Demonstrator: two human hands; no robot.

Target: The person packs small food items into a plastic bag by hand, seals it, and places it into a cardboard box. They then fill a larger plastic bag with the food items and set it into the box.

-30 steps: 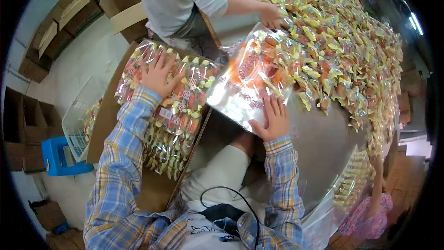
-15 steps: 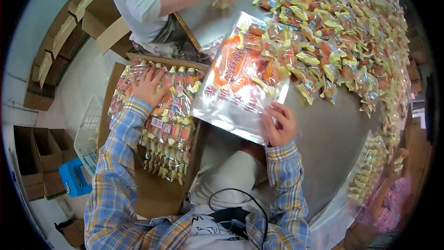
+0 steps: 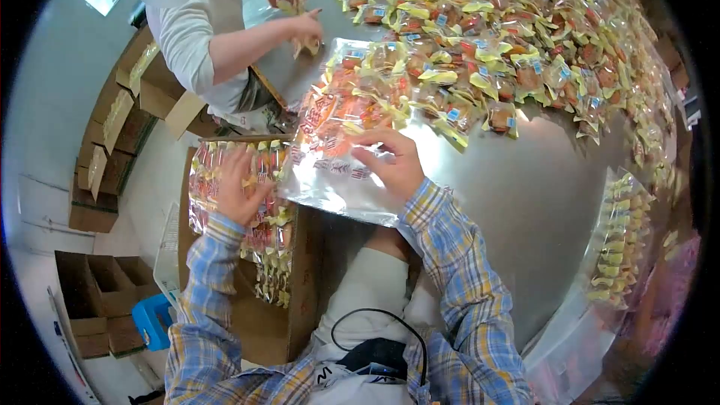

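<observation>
My left hand (image 3: 238, 186) lies with its fingers spread on the packed bags of small wrapped items (image 3: 268, 236) in a cardboard box (image 3: 304, 285). Over the metal table (image 3: 517, 202), my right hand (image 3: 390, 161) is above a silvery printed plastic bag (image 3: 322, 187) with red characters. Its thumb and fingers are bent and apart, and nothing shows between them. Some wrapped items lie over the upper part of the bag. Beyond it spreads a large heap of wrapped items (image 3: 480, 37) with yellow ends.
A co-worker in a white top (image 3: 184, 22) handles items at the upper left. Open cartons (image 3: 97, 285), a blue plastic object (image 3: 154, 321) and stacked boxes (image 3: 94, 206) stand at left. A filled clear bag (image 3: 621, 240) lies at right, near a pink-clothed person (image 3: 675, 285).
My right hand has moved left and up from the bag's lower right corner to over its middle. The view has shifted. The co-worker's second hand now shows.
</observation>
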